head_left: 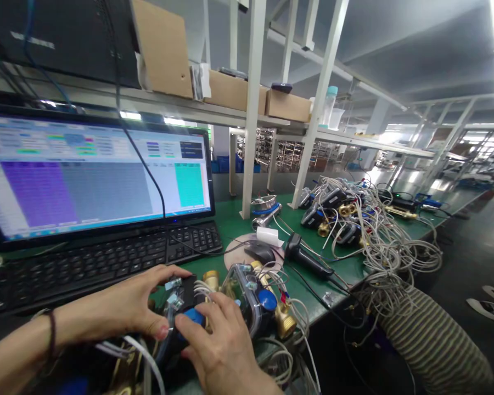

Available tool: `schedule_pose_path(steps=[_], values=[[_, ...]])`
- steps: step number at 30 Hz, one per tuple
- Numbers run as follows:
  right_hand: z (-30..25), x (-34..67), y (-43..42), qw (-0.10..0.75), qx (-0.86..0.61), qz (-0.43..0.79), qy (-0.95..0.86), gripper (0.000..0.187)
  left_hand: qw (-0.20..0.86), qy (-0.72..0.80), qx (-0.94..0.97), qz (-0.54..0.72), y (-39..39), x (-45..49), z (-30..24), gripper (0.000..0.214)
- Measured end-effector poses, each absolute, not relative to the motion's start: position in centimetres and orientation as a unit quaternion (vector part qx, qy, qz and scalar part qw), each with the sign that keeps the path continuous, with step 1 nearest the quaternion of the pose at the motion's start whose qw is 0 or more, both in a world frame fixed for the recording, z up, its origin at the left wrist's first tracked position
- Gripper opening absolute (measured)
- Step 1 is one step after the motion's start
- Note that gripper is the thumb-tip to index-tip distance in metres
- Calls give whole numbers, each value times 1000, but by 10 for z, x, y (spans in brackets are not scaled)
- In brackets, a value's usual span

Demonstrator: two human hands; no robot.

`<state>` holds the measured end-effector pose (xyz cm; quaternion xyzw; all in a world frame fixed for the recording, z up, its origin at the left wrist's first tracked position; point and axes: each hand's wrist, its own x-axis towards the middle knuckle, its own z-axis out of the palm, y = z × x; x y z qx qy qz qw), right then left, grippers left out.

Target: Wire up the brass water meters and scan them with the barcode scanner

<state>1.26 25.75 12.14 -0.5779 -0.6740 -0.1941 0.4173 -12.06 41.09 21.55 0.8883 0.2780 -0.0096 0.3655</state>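
My left hand (127,307) curls around the left side of a black meter unit (187,299) on the green bench, thumb under it and fingers over the top. My right hand (222,345) presses on the same unit from the right, fingertips at a blue cap (194,316). Right beside it lies a second meter with a clear cover (245,291), a blue knob (267,299) and brass fittings (285,323). White cables trail from both units toward me.
A black keyboard (86,263) and a lit monitor (86,175) stand at the left. A mouse (260,252) on a round pad and a black handheld scanner (307,258) lie behind the meters. Several wired meters and tangled cables (374,236) fill the bench's right; white shelf posts (251,109) rise behind.
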Motion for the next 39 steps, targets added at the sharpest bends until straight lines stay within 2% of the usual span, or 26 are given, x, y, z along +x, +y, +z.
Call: schedule_pose_path(steps=[4,8,12,22,29,39], values=[[124,16,257,407,-587,-163,-681,51,412,276,868,-1,416,-120,203,81],[128,16,255,391,-586,-172,-689,43,458,280,844,9,420,-121,191,86],[127,12,253,395,-589,-181,-681,39,449,296,843,15,419,-122,187,85],[124,12,252,397,-597,-153,-680,52,424,285,859,43,422,-122,192,82],[105,-3,220,514,-576,-206,-602,25,317,265,911,10,415,-126,205,84],[92,-31,230,495,-594,-267,-575,18,276,247,929,16,413,-131,205,88]])
